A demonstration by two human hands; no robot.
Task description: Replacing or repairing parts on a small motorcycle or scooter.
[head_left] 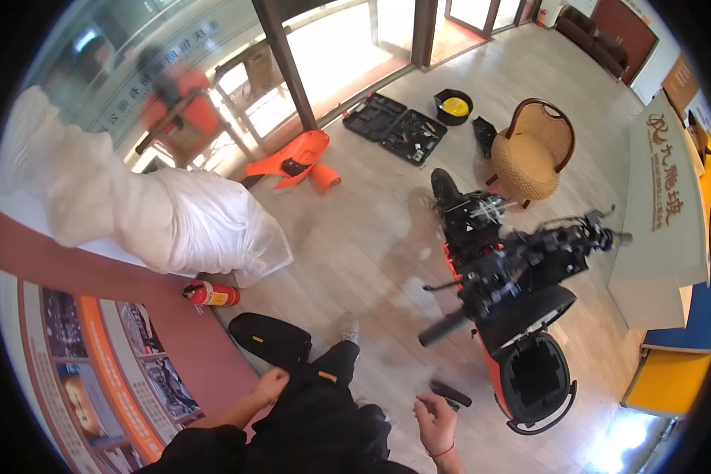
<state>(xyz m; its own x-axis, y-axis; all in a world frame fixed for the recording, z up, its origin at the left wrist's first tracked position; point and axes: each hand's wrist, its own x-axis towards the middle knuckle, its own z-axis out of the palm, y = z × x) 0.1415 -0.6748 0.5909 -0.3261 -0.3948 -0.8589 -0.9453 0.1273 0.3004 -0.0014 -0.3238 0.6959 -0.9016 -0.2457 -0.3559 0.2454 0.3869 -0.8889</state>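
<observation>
My left hand (272, 385) is closed beside my black trouser leg (328, 371); whatever it may hold is hidden. My right hand (433, 423) hangs with loosely bent fingers and nothing visible in it. Just beyond it a dark object (452, 391) lies on the floor. To the right stands a partly stripped scooter (502, 261), black and orange, its handlebar bare and its storage compartment (533, 375) uncovered, with a lid raised. A black padded piece (268, 336) lies by my left foot, near a red fire extinguisher (212, 293).
A wicker chair (529, 162), open toolbox (415, 134), black tub (453, 107) and orange panels (300, 158) sit beyond the scooter. A white-covered object (205, 221) stands at left by glass doors (355, 39); a counter (640, 237) is at right, a brown sofa (588, 43) far back.
</observation>
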